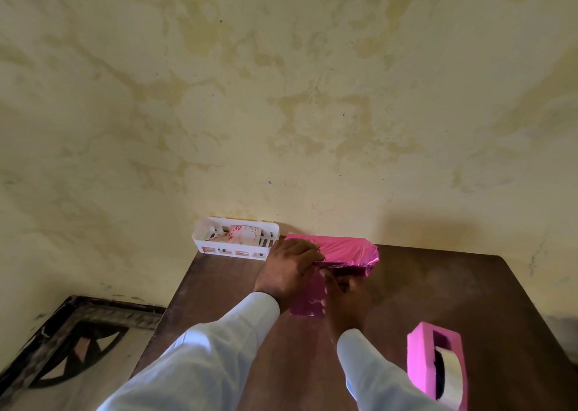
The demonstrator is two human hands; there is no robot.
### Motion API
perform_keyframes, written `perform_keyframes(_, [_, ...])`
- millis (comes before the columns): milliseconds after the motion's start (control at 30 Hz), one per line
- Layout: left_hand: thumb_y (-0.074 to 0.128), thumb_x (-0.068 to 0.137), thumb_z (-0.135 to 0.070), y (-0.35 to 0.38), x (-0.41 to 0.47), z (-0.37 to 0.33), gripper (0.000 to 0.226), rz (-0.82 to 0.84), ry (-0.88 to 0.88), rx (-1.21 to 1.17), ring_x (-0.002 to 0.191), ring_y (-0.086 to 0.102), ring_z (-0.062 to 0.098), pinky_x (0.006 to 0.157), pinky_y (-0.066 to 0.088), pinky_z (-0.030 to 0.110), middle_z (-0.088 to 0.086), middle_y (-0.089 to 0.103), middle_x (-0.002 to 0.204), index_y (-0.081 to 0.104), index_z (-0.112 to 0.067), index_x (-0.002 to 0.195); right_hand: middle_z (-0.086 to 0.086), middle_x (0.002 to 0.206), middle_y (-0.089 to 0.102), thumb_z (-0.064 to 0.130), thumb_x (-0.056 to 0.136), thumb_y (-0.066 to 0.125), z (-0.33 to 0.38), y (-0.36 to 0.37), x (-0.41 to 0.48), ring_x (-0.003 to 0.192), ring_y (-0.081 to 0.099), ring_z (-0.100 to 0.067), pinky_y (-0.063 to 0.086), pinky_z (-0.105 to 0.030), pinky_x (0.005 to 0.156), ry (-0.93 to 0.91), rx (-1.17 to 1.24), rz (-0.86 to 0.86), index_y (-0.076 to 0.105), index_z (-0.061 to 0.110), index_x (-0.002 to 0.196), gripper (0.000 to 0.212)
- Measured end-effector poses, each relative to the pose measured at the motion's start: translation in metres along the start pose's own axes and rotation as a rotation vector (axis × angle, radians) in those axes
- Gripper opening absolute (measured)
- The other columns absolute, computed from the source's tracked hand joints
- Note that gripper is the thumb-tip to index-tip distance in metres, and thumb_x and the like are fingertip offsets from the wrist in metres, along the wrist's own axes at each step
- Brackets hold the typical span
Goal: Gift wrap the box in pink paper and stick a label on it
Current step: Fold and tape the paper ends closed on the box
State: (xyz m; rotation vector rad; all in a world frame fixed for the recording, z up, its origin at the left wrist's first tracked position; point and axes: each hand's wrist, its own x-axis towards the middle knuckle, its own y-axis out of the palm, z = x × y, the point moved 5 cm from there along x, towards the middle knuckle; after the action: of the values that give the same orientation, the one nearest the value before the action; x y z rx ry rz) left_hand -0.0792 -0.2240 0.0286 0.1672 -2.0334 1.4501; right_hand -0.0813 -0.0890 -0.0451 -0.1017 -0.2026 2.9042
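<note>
Box (344, 246) and pink paper (308, 298) take up only a small part of my feed. Most of it is the stained, yellowish wall (281, 98) behind the work. Below that I have the dark wooden table (453, 292), pushed against the wall, and a patch of patterned floor (78, 342) at lower left.

Two white sleeves (203, 348) reach in from the bottom edge toward the far side of the table. The box lies there lengthwise, close to the wall, its top and right end already covered in shiny pink paper. A loose flap of the same paper hangs off its near side and lies on the tabletop toward me.

A pink tape dispenser (434, 363) stands on the table at lower right, well apart from the box, with a roll of pale tape (452, 376) in its slot. A white slotted basket (234, 238) sits at the table's far left corner, just beside the box — it holds some flowered paper items I cannot make out.

My left hand (287, 273) lies palm-down over the left end of the box, fingers laid across the top and pressing the paper, not wrapped round it. My right hand (344, 295) is in shadow just below the box's near edge. Its fingertips appear to pinch the right edge of the flap.
</note>
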Motion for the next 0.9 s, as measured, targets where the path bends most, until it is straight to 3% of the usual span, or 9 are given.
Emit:
perform_keyframes(200, [0.053, 0.089, -0.03, 0.001, -0.002, 0.0, 0.027, 0.022, -0.013, 0.006, 0.1, 0.066, 0.021, 0.084, 0.052, 0.037, -0.003, 0.073, 0.106, 0.075, -0.021, 0.1, 0.003, 0.07, 0.068, 0.045, 0.085, 0.072, -0.036, -0.007, 0.0, 0.066, 0.067, -0.024, 0.059, -0.05, 0.07, 0.124, -0.054, 0.001, 0.06, 0.031, 0.082, 0.018])
perform_keyframes(367, [0.052, 0.092, -0.034, 0.001, -0.006, 0.002, 0.025, 0.026, -0.031, -0.001, 0.103, 0.064, 0.02, 0.086, 0.051, 0.039, -0.005, 0.071, 0.109, 0.072, -0.024, 0.103, 0.0, 0.067, 0.067, 0.029, 0.098, 0.057, -0.014, -0.043, -0.008, 0.067, 0.067, -0.021, 0.05, -0.031, 0.061, 0.036, -0.148, -0.107, 0.061, 0.021, 0.077, 0.023])
perform_keyframes(500, [0.055, 0.09, -0.037, 0.0, -0.006, 0.005, 0.025, 0.032, -0.037, -0.021, 0.102, 0.064, 0.021, 0.086, 0.05, 0.038, -0.005, 0.071, 0.11, 0.072, -0.025, 0.103, -0.006, 0.074, 0.064, 0.03, 0.102, 0.049, 0.02, -0.077, 0.008, 0.067, 0.059, -0.019, 0.042, -0.026, 0.054, 0.063, 0.008, -0.214, 0.065, 0.01, 0.09, 0.028])
perform_keyframes(633, [0.06, 0.084, -0.036, 0.001, -0.003, 0.005, 0.022, 0.044, 0.001, -0.053, 0.1, 0.063, 0.023, 0.082, 0.048, 0.036, -0.006, 0.07, 0.107, 0.072, -0.026, 0.099, -0.004, 0.065, 0.053, 0.046, 0.095, 0.059, 0.055, -0.084, 0.027, 0.055, 0.046, -0.013, 0.036, -0.025, 0.049, 0.071, 0.02, -0.021, 0.066, 0.01, 0.088, 0.038])
perform_keyframes(767, [0.054, 0.084, -0.038, -0.002, -0.004, 0.002, 0.024, 0.014, 0.019, -0.013, 0.097, 0.061, 0.02, 0.084, 0.037, 0.032, -0.008, 0.07, 0.103, 0.072, -0.028, 0.097, 0.012, 0.048, 0.052, 0.031, 0.086, 0.076, 0.077, -0.081, 0.033, 0.051, 0.045, -0.011, 0.034, -0.022, 0.048, 0.075, -0.13, 0.165, 0.069, 0.017, 0.078, 0.018])
perform_keyframes(900, [0.051, 0.081, -0.039, -0.007, -0.003, -0.005, 0.025, -0.006, 0.055, 0.048, 0.093, 0.06, 0.019, 0.081, 0.032, 0.031, -0.009, 0.069, 0.098, 0.069, -0.028, 0.094, 0.004, 0.055, 0.056, 0.017, 0.089, 0.073, 0.079, -0.074, 0.034, 0.052, 0.048, -0.012, 0.036, -0.022, 0.048, 0.128, -0.204, 0.173, 0.069, 0.01, 0.081, 0.011])
